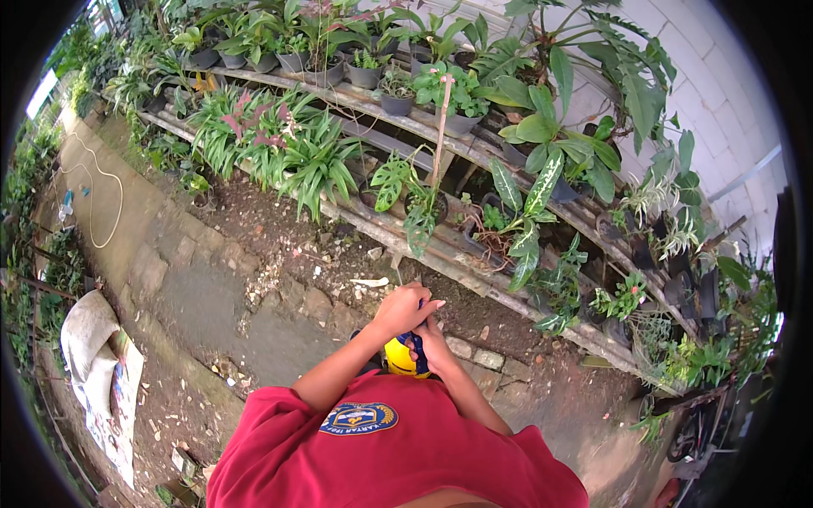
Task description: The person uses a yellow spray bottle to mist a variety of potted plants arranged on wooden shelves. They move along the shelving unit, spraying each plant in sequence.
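In front of my red shirt is a yellow pump sprayer bottle with a dark blue handle. My right hand is wrapped around that handle. My left hand is closed over the top of the sprayer, and a bit of blue shows beside its fingers. What exactly its fingers grip there is mostly hidden. Beyond my hands, a split-leaf potted plant and a pot plant with white-patterned leaves stand on the lower tier of a plant bench.
More potted plants, including a pink-flowered one, line the upper tier against a white block wall. A wooden stick stands upright among them. On the left, a pale hose lies on the path, and white sacks rest on a printed sheet.
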The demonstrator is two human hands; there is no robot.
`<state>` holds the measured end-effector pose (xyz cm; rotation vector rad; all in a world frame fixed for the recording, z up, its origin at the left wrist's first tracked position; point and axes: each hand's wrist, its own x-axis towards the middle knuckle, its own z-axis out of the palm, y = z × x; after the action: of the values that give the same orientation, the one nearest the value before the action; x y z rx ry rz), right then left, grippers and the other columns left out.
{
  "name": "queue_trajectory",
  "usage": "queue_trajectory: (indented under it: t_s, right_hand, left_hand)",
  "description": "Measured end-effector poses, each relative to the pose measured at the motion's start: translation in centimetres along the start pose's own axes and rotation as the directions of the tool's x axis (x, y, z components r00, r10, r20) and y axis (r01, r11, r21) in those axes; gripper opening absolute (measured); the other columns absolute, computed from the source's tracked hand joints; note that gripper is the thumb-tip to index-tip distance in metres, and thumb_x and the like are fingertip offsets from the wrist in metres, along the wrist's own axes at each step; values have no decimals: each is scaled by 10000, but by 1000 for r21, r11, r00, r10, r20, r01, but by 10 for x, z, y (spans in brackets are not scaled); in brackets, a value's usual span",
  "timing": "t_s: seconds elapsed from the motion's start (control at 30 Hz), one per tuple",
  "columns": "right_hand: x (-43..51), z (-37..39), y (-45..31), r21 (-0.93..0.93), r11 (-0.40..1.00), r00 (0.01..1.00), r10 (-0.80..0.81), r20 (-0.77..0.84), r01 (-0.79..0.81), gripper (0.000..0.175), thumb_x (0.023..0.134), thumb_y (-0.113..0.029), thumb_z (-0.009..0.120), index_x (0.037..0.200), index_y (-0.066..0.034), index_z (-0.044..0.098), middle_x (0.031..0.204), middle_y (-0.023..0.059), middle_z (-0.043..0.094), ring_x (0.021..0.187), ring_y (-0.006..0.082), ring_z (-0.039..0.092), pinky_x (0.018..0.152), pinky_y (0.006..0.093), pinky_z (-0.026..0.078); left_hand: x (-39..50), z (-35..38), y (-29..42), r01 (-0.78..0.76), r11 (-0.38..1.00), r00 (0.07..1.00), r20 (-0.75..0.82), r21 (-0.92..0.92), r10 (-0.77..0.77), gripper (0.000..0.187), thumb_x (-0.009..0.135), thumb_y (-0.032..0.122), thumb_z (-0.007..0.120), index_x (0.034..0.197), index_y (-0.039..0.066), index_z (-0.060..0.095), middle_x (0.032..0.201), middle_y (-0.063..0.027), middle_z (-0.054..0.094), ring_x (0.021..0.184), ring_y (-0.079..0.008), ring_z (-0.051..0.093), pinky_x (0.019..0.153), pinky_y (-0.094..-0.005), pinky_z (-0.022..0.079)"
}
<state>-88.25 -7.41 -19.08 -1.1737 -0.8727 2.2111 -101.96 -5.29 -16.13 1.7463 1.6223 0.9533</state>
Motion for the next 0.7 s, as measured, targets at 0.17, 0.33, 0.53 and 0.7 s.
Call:
queue_trajectory:
  t_s: [0.17,0.33,0.53,0.7]
  right_hand:
    - [4,23,9,1,996,995,-88,-54,88,385,961,-194,503,1301,-106,346,794,39,515,541,85,502,385,218,398]
    - [-43,43,-2,35,986,984,-163,-76,166,298,1015,-265,490,1210,-59,398,731,52,529,535,115,509,476,253,449]
    - [-91,37,-9,-157,947,958,-264,115,280,250,1030,-272,466,992,-27,494,676,68,535,555,147,525,527,282,441]
    - [-78,43,-5,-217,924,949,-304,86,315,258,1045,-276,437,969,-35,493,685,55,531,557,128,509,518,262,411]
  left_hand:
    - [-1,-18,-6,-87,996,995,-42,-9,87,435,881,358,684,657,0,580,699,-156,581,643,-366,599,584,-433,474]
    - [-5,-44,38,-359,933,933,-19,-37,359,479,892,355,686,578,14,563,585,-96,534,512,-297,565,474,-391,435]
    - [-20,-70,88,-648,724,754,-62,-235,654,445,864,229,731,523,40,517,550,-56,472,463,-227,518,433,-363,398]
    - [-11,-84,85,-685,706,722,-40,-179,691,469,850,209,747,488,50,493,524,-46,434,438,-221,483,405,-364,368]
